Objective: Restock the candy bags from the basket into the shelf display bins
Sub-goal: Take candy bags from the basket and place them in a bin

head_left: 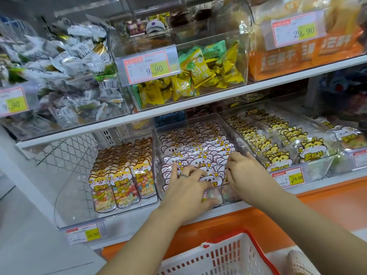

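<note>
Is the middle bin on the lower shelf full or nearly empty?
Full. Pink candy bags pack the middle bin front to back.

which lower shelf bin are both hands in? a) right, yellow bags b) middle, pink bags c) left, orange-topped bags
b: the left hand and right hand both touch the pink bags inside the middle bin.
</note>
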